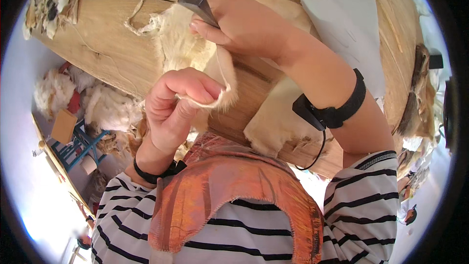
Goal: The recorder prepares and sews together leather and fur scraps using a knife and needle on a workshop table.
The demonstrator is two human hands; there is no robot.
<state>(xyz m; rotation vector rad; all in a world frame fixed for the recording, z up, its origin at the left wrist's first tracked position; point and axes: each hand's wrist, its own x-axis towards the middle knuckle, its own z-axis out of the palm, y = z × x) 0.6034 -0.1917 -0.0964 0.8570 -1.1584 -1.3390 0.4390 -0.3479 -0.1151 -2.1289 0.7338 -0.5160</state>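
Observation:
A cream-coloured hide (pixel 178 36) with short fur lies on the wooden table in front of me, one part lifted and folded over. My left hand (pixel 177 100) pinches this raised edge between thumb and fingers, near my apron. Above it, further out over the hide, my right hand (pixel 242 24) is closed round a flat dark grey tool (pixel 198 6) with a blunt, slanted end. The tool's working end is not visible, so its exact kind is unclear. My right fingertips are close to the upper part of the lifted hide.
The wooden table (pixel 112 24) bears a white sheet (pixel 342 24) at right and another pale hide piece (pixel 273 115) near my apron. Fur scraps (pixel 51 7) hang at far left. Fluffy white fleece (pixel 110 107) and a blue stool (pixel 78 142) stand beyond the left edge.

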